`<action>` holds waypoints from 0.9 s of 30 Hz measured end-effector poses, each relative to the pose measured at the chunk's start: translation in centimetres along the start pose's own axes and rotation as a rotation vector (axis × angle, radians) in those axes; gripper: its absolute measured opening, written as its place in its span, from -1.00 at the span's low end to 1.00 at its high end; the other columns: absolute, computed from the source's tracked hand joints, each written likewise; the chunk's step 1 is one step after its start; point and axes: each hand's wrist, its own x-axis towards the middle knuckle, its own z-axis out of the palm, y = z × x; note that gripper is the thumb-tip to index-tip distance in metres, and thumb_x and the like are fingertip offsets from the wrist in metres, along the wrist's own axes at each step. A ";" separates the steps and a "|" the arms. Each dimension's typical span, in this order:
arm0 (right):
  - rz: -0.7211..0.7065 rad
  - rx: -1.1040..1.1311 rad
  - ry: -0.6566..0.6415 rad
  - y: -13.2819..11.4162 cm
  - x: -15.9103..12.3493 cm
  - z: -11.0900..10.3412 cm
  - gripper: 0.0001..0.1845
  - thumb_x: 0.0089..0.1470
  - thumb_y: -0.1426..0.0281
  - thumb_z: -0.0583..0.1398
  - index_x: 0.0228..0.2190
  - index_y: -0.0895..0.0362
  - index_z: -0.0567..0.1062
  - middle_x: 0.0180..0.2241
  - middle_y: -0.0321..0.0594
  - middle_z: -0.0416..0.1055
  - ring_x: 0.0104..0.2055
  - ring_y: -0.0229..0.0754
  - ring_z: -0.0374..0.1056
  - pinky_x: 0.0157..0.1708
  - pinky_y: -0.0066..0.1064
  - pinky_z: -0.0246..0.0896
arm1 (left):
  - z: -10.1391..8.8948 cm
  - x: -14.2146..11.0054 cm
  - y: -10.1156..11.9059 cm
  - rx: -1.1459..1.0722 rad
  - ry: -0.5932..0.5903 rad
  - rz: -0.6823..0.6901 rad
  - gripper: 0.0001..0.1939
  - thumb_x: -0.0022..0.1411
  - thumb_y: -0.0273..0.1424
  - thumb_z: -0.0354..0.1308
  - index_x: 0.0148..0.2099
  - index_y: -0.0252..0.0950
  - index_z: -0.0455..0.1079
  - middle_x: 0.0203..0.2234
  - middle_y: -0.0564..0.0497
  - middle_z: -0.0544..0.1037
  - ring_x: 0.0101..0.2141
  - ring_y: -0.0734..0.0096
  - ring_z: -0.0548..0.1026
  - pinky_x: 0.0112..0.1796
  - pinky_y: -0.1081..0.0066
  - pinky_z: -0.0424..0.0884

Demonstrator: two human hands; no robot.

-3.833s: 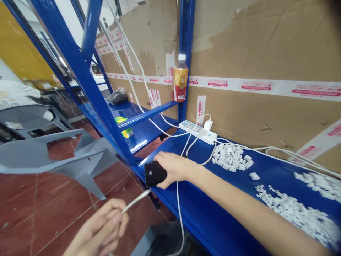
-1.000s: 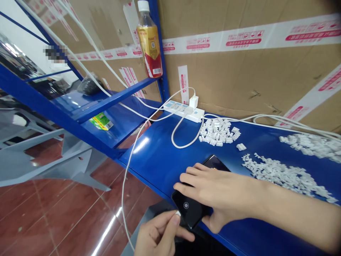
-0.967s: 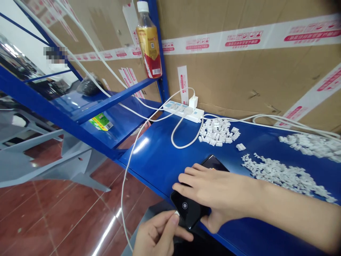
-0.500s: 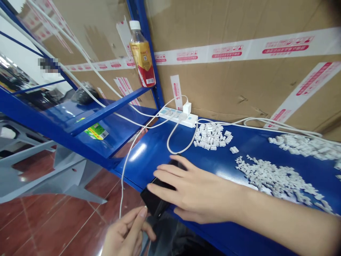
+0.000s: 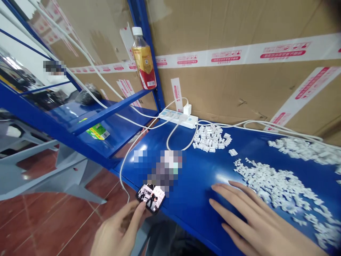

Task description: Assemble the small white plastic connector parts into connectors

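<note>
1. Phone (image 5: 151, 200), slim black rectangle with lit glass screen, upper part pixelated: in the head view, lies on the glossy blue shelf (image 5: 197, 177), lower end over its front edge.
2. My bare left hand (image 5: 117, 227): thumb touching the phone's lower end, fingers curled; I cannot tell what, if anything, they grip.
3. Thin white cable (image 5: 120, 174): runs from the white cube-shaped charger (image 5: 187, 109) down to beside my left hand.
4. My bare right hand (image 5: 255, 220): fingers spread apart, right of the phone; contact with the shelf unclear.
5. Long white power strip (image 5: 174, 117): at the shelf's back, charger standing in it.
6. Heap of small white irregular pieces (image 5: 277, 185): just beyond my right hand.
</note>
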 end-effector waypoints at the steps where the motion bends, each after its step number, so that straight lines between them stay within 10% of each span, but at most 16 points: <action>1: -0.003 0.001 0.007 -0.2 -0.1 0.1 -0.57 0.38 0.44 0.01 0.09 0.07 0.58 0.14 -0.13 0.52 0.21 0.06 0.39 0.02 -0.07 0.40 | -0.5 0.1 0.6 0.108 0.070 0.036 -0.56 0.26 0.11 0.19 -0.22 -0.15 0.59 -0.31 -0.06 0.70 -0.31 0.03 0.62 -0.30 0.26 0.51; 6: -0.129 -0.007 0.044 -1.1 -0.2 0.7 -0.53 0.44 0.40 -0.07 0.06 0.15 0.58 0.07 -0.09 0.58 0.10 0.04 0.49 -0.14 -0.12 0.50 | -1.7 1.2 3.3 0.373 0.261 0.197 -0.50 0.23 0.18 0.19 -0.34 -0.17 0.43 -0.33 -0.06 0.63 -0.28 -0.05 0.57 -0.18 0.04 0.47; 13: -0.137 -0.020 0.102 -1.5 -0.5 1.2 -0.53 0.45 0.41 -0.08 0.05 0.18 0.58 0.05 -0.10 0.59 0.07 0.06 0.49 -0.13 -0.11 0.45 | 2.0 3.4 5.1 0.353 0.092 0.399 -0.16 0.19 0.02 0.29 0.39 -0.25 0.23 0.15 -0.21 0.52 0.14 -0.19 0.45 0.11 -0.15 0.39; 19: -0.130 -0.012 0.092 -1.3 -1.2 1.7 -0.57 0.42 0.45 -0.02 0.08 0.15 0.57 0.07 -0.12 0.57 0.08 0.06 0.50 -0.09 -0.11 0.48 | 3.9 4.4 6.1 0.368 0.143 0.387 -0.29 0.20 -0.18 0.25 0.33 -0.33 0.27 0.07 -0.23 0.55 0.08 -0.17 0.49 0.07 -0.10 0.44; 27: -0.091 -0.039 0.095 -1.5 -2.9 3.6 -0.58 0.47 0.35 0.00 0.16 0.10 0.54 0.18 -0.14 0.49 0.15 0.10 0.46 -0.05 -0.06 0.54 | 1.5 4.9 6.3 0.320 0.250 0.352 -0.36 0.13 -0.09 0.29 0.17 -0.31 0.30 -0.11 -0.21 0.58 -0.07 -0.15 0.58 -0.12 -0.02 0.54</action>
